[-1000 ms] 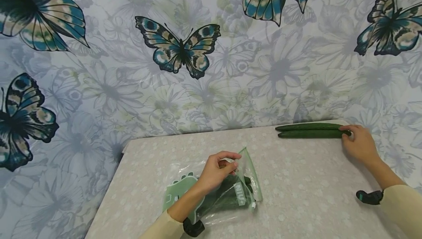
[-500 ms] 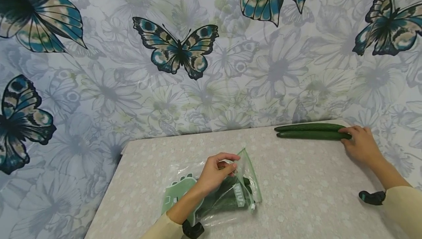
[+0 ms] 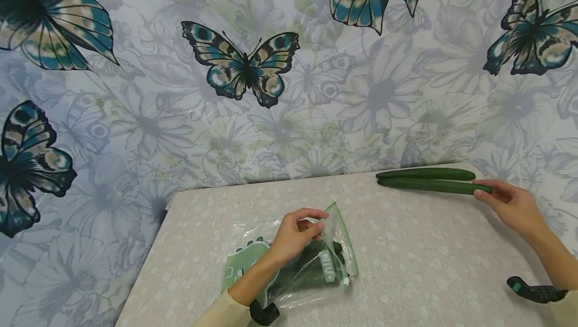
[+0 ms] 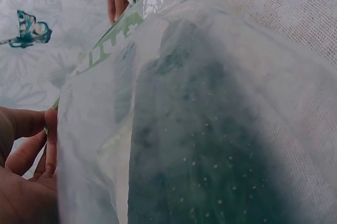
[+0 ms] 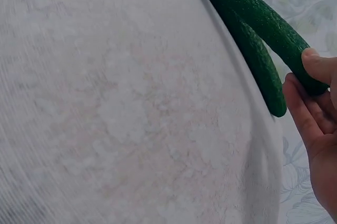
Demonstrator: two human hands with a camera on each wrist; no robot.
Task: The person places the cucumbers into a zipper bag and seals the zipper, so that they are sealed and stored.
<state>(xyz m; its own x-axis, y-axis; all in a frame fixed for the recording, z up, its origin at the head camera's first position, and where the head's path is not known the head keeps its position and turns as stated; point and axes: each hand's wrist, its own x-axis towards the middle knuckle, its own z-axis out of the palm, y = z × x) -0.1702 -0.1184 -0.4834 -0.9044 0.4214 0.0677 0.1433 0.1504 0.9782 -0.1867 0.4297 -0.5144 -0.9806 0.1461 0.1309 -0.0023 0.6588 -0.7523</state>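
Two long dark green cucumbers lie at the back right of the table. My right hand (image 3: 515, 205) pinches the right end of the nearer cucumber (image 3: 433, 186) between thumb and fingers. In the right wrist view that cucumber (image 5: 263, 21) slants above the farther cucumber (image 5: 260, 71), which rests on the cloth. My left hand (image 3: 298, 234) pinches the upper edge of a clear zip bag (image 3: 311, 294) with a green seal strip and a green print. Dark green cucumbers show inside the bag; through the plastic in the left wrist view, a cucumber (image 4: 200, 145) looks speckled.
A pale patterned cloth covers the table (image 3: 406, 257). Behind its back edge hangs a curtain (image 3: 280, 141) printed with flowers and butterflies. Black wrist cameras sit on both wrists, the right camera (image 3: 535, 291) close over the cloth.
My right hand has moved right and a little toward me, drawing the nearer cucumber's right end away from the farther one. The left hand and the bag have stayed put.
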